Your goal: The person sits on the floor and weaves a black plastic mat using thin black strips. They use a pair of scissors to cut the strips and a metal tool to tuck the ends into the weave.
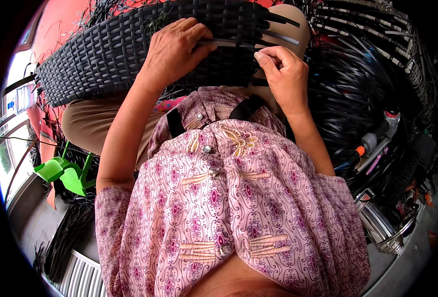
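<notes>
Weaving appears to be the work in hand, with a dark panel [100,59] lying across the lap, over the brown trousers [92,119]. Its left and middle parts show a close, even weave of flat strips, and the rows there look finished as far as they can be seen. The right end seems less complete: several loose ends [281,37] stick out past the weave over the right knee, not yet tucked in or trimmed. A thin strip [224,43] runs in front of the panel, between the two hands. The right hand [286,74] pinches it between thumb and forefinger, its other fingers curled in. The left hand [172,52] lies against the panel with its fingers bent and its thumb beside the strip; whether it grips the strip or only steadies the weave, I cannot tell. What is left, judging from this side alone, is the strip in the fingers and those ends; the panel's far side is hidden. A tuft [154,22] of fine fibres sits on the weave near the left hand. To the right are a heap [348,84] of glossy dark strips and a tool [370,143] with an orange part.
</notes>
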### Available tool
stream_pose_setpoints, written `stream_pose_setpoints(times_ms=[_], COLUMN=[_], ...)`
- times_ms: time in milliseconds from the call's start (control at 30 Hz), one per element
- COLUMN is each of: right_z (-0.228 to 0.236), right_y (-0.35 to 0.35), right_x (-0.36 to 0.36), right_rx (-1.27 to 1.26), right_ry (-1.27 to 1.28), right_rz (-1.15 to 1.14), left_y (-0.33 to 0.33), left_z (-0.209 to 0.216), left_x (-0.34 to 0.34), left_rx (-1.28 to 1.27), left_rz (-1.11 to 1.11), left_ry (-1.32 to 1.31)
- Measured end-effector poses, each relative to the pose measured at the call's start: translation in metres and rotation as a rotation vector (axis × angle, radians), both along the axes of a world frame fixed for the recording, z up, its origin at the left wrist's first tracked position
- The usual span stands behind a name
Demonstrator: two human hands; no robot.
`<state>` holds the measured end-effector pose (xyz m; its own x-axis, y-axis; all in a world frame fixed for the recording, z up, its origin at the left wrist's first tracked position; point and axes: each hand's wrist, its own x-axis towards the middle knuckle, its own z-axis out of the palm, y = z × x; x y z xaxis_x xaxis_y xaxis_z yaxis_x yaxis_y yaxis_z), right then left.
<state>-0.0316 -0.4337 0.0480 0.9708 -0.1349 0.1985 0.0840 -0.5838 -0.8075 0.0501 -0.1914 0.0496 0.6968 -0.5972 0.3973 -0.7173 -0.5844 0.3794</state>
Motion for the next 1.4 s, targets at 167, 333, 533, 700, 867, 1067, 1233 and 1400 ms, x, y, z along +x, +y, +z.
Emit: stream_pose_setpoints(times_ms=[167,333,533,700,867,1067,1233,1400], right_z=[0.002,0.000,-0.004,-0.003,0.004,0.002,0.009,-0.010], right_y=[0.006,0.012,0.025,0.021,0.013,0.025,0.044,0.043], right_x=[0.001,0.005,0.005,0.017,0.008,0.022,0.023,0.039], right_rx=[-0.084,-0.232,-0.477,-0.405,-0.411,-0.551,-0.588,-0.464], right_ry=[-0.011,-0.096,-0.215,-0.157,-0.133,-0.238,-0.286,-0.326], right_rz=[-0.065,-0.054,0.016,0.117,0.088,0.160,0.218,0.301], left_y=[0.001,0.004,0.014,0.023,0.024,0.031,0.037,0.044], left_z=[0.001,0.001,0.012,0.010,0.009,0.014,0.013,0.011], left_x=[0.000,-0.001,-0.002,-0.003,-0.007,-0.012,-0.016,-0.024], left_rx=[-0.004,0.008,0.057,0.070,0.048,0.100,0.093,0.107], left_rz=[0.004,-0.002,0.021,0.040,0.048,0.081,0.083,0.121], left_ry=[0.001,-0.029,-0.097,-0.115,-0.108,-0.165,-0.133,-0.132])
